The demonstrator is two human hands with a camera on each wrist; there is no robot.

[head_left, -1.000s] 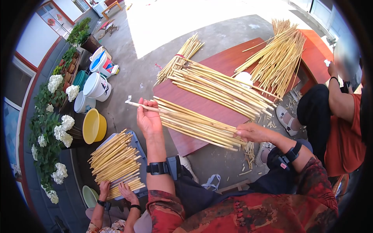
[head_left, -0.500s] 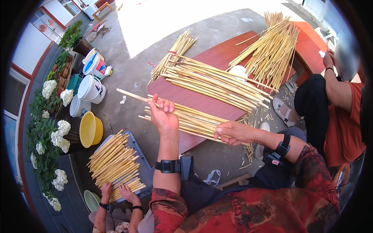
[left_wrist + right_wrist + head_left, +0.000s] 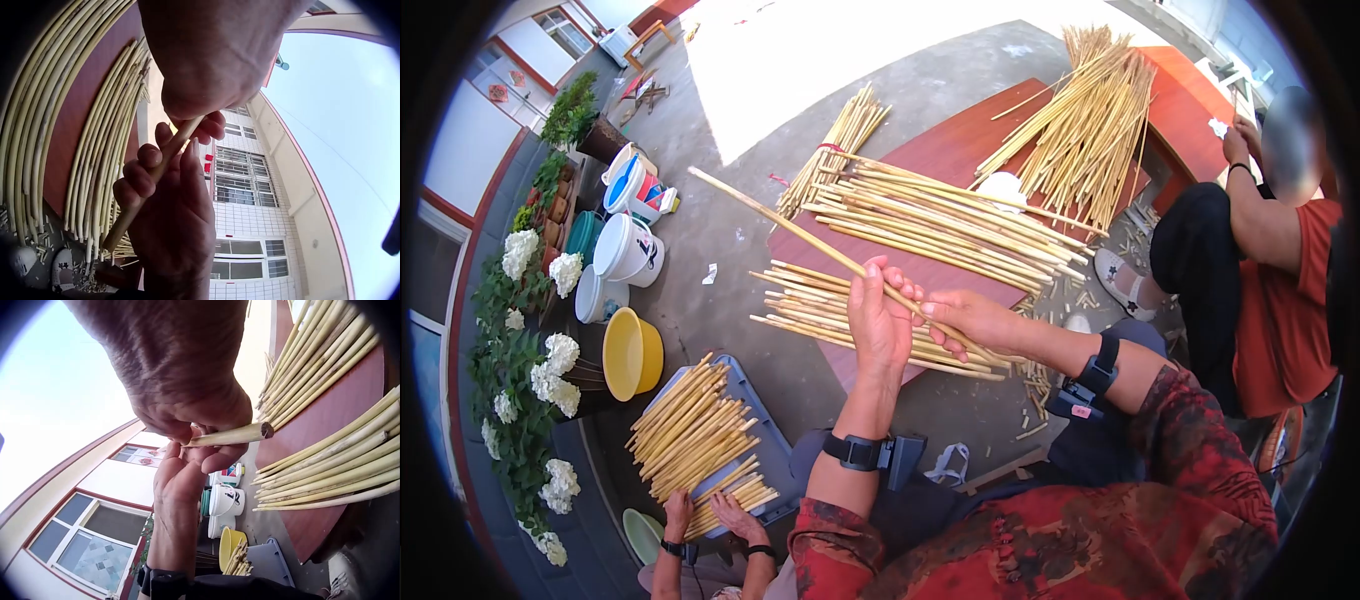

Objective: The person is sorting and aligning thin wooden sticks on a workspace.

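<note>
A long straw-coloured stalk (image 3: pixel 790 228) slants across the head view, its far tip pointing to the upper left. My left hand (image 3: pixel 882 318) holds it, palm up, with the fingers curled. Close beside it, my right hand (image 3: pixel 975 318) pinches the stalk near its lower end. In the right wrist view, the cut end of the stalk (image 3: pixel 240 434) sticks out past the right hand (image 3: pixel 194 387). The left wrist view shows the right hand's fingers (image 3: pixel 139 178) wrapped round the stalk. Under the hands, a row of similar stalks (image 3: pixel 800 315) lies over the table's edge.
A red-brown table (image 3: pixel 1010 120) bears a larger row of stalks (image 3: pixel 940 215), a tied bundle (image 3: pixel 832 150) and a big heap (image 3: pixel 1090 120). Another person's hands (image 3: pixel 735 515) touch stalks on a grey tray (image 3: pixel 765 420). Buckets (image 3: pixel 630 248) and a yellow basin (image 3: pixel 635 352) stand left. Someone sits right.
A white scrap at the stalk's tip has dropped to the ground. My left hand has moved right and down, drawing close to the right hand, which has left the row and now pinches the stalk.
</note>
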